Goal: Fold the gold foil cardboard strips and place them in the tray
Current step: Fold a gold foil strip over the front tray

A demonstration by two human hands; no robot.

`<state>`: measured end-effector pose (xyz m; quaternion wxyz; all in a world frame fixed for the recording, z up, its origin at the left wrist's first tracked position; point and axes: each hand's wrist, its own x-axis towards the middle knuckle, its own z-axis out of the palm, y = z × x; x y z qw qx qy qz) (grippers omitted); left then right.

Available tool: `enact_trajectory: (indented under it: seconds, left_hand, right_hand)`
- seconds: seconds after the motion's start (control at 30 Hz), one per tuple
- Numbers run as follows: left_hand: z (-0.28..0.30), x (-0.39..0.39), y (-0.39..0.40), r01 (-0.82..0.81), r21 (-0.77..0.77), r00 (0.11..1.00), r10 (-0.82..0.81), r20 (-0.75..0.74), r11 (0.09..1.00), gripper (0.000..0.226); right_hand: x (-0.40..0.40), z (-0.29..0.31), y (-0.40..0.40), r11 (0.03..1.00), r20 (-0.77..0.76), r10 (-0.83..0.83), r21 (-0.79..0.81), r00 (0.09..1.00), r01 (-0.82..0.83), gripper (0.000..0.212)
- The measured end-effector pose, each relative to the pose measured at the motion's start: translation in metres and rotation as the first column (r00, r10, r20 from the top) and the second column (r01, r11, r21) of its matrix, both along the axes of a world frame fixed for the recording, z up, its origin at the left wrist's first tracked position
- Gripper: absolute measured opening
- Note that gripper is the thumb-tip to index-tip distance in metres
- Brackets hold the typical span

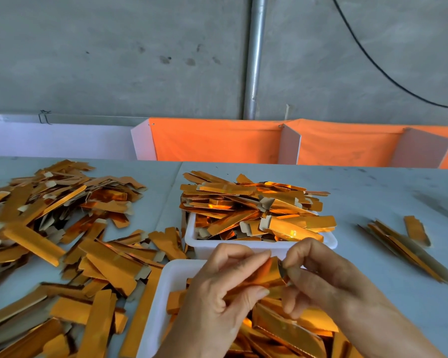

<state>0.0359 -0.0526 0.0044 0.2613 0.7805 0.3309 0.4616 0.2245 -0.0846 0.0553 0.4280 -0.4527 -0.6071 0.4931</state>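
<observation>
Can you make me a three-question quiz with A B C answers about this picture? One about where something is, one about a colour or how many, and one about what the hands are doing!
1. Where is the small pile of strips?
A. right of the trays
B. inside the far tray
C. on the wall

2. How many white trays show?
A. one
B. two
C. four

3. What are the hands doing?
A. resting flat
B. both holding one strip
C. lifting a tray

Answers:
1 A, it lies on the table right of the trays.
2 B, far tray and near tray.
3 B, left hand and right hand pinch one strip.
</observation>
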Motion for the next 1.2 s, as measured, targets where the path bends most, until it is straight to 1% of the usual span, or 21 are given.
enact_trajectory:
  seconds: [0.03, 0.1, 0.17, 0.2, 0.23, 0.27, 0.3, 0.33, 0.37, 0.47, 0.53, 0.6, 0.67, 0.73, 0.8, 0.93, 1.1, 1.2]
  left_hand:
    - [0.000, 0.000, 0.000, 0.004, 0.005, 1.000, -0.004, -0.004, 1.000, 0.045]
    - [-0.001, 0.001, -0.001, 0.007, 0.022, 0.999, -0.006, -0.039, 1.000, 0.045]
    - [-0.002, 0.002, -0.001, 0.003, 0.049, 0.996, 0.002, -0.093, 0.999, 0.045]
    - [-0.002, 0.002, -0.001, -0.001, 0.059, 0.994, 0.008, -0.113, 0.998, 0.045]
    - [-0.002, 0.002, -0.001, -0.006, 0.065, 0.993, 0.014, -0.121, 0.998, 0.045]
    - [-0.001, 0.002, -0.001, -0.009, 0.065, 0.993, 0.017, -0.119, 0.998, 0.044]
    - [-0.001, 0.002, -0.001, -0.009, 0.059, 0.994, 0.016, -0.111, 0.998, 0.043]
    - [-0.001, 0.002, -0.001, -0.007, 0.047, 0.995, 0.011, -0.100, 0.999, 0.042]
    - [0.000, 0.002, -0.002, -0.004, 0.035, 0.996, 0.007, -0.089, 0.999, 0.041]
    - [-0.001, 0.001, -0.002, 0.001, 0.021, 0.997, 0.001, -0.080, 1.000, 0.042]
    - [-0.001, 0.001, -0.002, 0.007, 0.028, 0.996, -0.005, -0.094, 1.000, 0.043]
    - [-0.001, 0.001, -0.001, 0.007, 0.041, 0.994, -0.002, -0.105, 0.999, 0.045]
    - [-0.002, 0.001, -0.001, 0.001, 0.062, 0.994, 0.006, -0.112, 0.998, 0.046]
    - [-0.003, 0.001, 0.000, -0.003, 0.075, 0.993, 0.012, -0.118, 0.997, 0.045]
    - [-0.004, 0.001, 0.000, -0.006, 0.082, 0.992, 0.016, -0.127, 0.997, 0.045]
    - [-0.006, 0.001, 0.001, -0.017, 0.098, 0.992, 0.030, -0.124, 0.995, 0.045]
    - [-0.006, 0.001, 0.001, -0.015, 0.087, 0.992, 0.025, -0.127, 0.996, 0.045]
    - [-0.006, 0.001, 0.000, -0.005, 0.074, 0.992, 0.014, -0.129, 0.997, 0.045]
  right_hand:
    - [-0.001, 0.001, 0.000, 1.000, 0.001, -0.002, -0.009, 1.000, 0.002, 0.013]
    - [0.000, -0.002, 0.002, 1.000, 0.065, -0.009, 0.017, 0.998, 0.008, 0.006]
    - [0.002, -0.007, 0.004, 0.997, 0.185, -0.047, 0.063, 0.982, 0.036, 0.024]
    - [0.002, -0.009, 0.005, 0.995, 0.243, -0.073, 0.090, 0.967, 0.053, 0.028]
    - [0.002, -0.008, 0.005, 0.992, 0.270, -0.099, 0.105, 0.958, 0.073, 0.027]
    - [0.002, -0.007, 0.005, 0.991, 0.258, -0.100, 0.110, 0.961, 0.073, 0.023]
    - [0.002, -0.005, 0.004, 0.994, 0.202, -0.077, 0.090, 0.976, 0.060, 0.016]
    - [0.001, -0.003, 0.003, 0.998, 0.111, -0.033, 0.048, 0.993, 0.027, 0.009]
    - [0.003, -0.003, 0.003, 1.000, 0.017, 0.009, 0.006, 1.000, -0.009, 0.009]
    - [0.007, -0.009, 0.005, 0.993, -0.257, 0.064, -0.075, 0.964, -0.086, 0.020]
    - [0.008, -0.012, 0.006, 0.985, -0.354, 0.102, -0.096, 0.930, -0.144, 0.034]
    - [0.009, -0.014, 0.007, 0.976, -0.398, 0.124, -0.114, 0.909, -0.183, 0.045]
    - [0.007, -0.015, 0.008, 0.974, -0.400, 0.111, -0.138, 0.910, -0.180, 0.043]
    - [0.006, -0.015, 0.009, 0.976, -0.385, 0.078, -0.161, 0.920, -0.150, 0.036]
    - [0.005, -0.015, 0.009, 0.981, -0.329, 0.053, -0.161, 0.943, -0.111, 0.026]
    - [0.004, -0.015, 0.009, 0.989, -0.250, 0.033, -0.132, 0.968, -0.068, 0.015]
    - [0.004, -0.015, 0.009, 0.994, -0.161, 0.004, -0.110, 0.987, -0.022, 0.010]
    - [0.002, -0.015, 0.007, 0.996, -0.154, -0.022, -0.094, 0.988, 0.008, 0.009]
